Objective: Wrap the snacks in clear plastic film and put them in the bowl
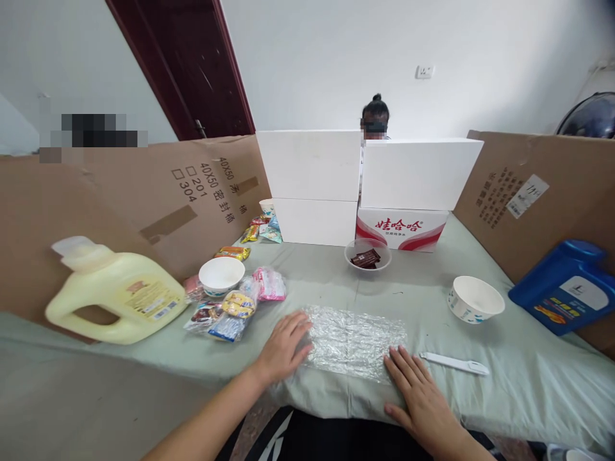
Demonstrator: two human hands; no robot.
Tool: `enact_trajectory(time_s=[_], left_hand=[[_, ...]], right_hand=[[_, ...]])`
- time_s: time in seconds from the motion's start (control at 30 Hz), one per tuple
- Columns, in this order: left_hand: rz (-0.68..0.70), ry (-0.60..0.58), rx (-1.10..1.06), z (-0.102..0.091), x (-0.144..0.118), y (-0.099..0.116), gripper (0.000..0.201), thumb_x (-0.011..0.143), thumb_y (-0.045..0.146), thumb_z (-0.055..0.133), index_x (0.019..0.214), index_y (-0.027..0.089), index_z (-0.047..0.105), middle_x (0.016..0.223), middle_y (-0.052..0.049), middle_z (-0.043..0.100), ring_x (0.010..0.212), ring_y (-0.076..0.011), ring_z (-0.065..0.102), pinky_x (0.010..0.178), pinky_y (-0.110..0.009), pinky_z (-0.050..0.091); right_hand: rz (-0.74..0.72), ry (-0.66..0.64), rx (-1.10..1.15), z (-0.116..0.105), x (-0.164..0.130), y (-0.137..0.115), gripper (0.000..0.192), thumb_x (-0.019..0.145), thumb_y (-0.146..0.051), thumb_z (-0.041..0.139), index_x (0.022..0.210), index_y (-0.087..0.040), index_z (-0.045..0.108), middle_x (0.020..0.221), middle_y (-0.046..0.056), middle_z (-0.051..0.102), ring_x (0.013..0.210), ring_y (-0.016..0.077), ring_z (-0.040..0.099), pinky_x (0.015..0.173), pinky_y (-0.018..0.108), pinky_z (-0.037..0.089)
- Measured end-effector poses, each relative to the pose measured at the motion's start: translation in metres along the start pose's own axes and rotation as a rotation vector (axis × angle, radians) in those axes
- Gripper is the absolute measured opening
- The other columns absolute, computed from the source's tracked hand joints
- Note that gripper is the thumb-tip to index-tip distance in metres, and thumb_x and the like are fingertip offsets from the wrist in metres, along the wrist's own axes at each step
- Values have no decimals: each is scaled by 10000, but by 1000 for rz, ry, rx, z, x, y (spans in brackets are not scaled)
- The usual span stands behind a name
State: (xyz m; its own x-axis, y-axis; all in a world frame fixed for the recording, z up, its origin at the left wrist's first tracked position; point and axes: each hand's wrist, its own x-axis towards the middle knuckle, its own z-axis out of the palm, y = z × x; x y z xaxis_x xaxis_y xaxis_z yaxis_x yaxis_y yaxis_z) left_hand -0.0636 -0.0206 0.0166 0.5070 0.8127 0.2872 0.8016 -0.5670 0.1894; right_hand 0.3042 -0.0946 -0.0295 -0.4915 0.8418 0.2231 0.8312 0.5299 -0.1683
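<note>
At the table's near edge, left hand (283, 346) and right hand (417, 390) lie flat, fingers extended, gripping nothing, on the plastic wrap sheet (353, 339); press outward evenly to avoid creases.

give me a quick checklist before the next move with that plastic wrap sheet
1. Left hand flat on the plastic wrap sheet: ok, fingers rest on its left edge.
2. Right hand on the sheet: ok, fingertips at its near right corner.
3. Sheet lying flat on the tablecloth: not ok, crinkled all over.
4. White cutter within reach: ok, just right of the right hand.
5. Snack packets off the sheet: ok, apart to its left.
6. Sheet edges free of folds: cannot tell.
</note>
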Motion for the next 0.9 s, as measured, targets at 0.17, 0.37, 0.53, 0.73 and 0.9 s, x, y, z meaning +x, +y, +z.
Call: enact_trajectory(time_s=[0.17,0.37,0.53,0.73,0.9], left_hand=[[123,-74,-116,-5,-31,31,344,803,271,644,1144,245,601,1209,-76,624,1195,-261,523,1029,-428,440],[116,-77,-232,-16,-33,32,226,867,131,440,879,248,632,1010,-51,671,1076,-211,587,969,-392,474],[-55,-84,-255,-18,-1,23,196,932,215,362,894,223,555,819,-18,655,762,-164,629,712,-277,494],[-300,-161,26,7,41,18,142,912,198,467,1016,223,562,857,-16,711,784,-183,677,668,-251,439],[-331,-168,124,18,42,21,197,946,213,447,1112,207,553,969,-66,720,825,-215,693,663,-274,437]], right_hand=[[-1,77,113,-15,-22,0,343,919,-314,504,1252,-344,585,1286,26,616,1165,249,577,959,428,486],[115,125,345,-36,-24,-2,214,944,-276,435,992,-291,643,989,42,693,963,209,638,846,359,522],[353,101,365,-33,2,6,309,979,-356,311,856,-253,575,844,32,683,790,192,660,701,311,499],[569,-4,43,-21,35,15,260,978,-311,319,876,-237,547,779,34,707,725,210,686,579,281,407],[584,-50,-127,-18,46,12,239,991,-291,324,890,-218,528,777,52,705,687,212,687,513,276,346]])
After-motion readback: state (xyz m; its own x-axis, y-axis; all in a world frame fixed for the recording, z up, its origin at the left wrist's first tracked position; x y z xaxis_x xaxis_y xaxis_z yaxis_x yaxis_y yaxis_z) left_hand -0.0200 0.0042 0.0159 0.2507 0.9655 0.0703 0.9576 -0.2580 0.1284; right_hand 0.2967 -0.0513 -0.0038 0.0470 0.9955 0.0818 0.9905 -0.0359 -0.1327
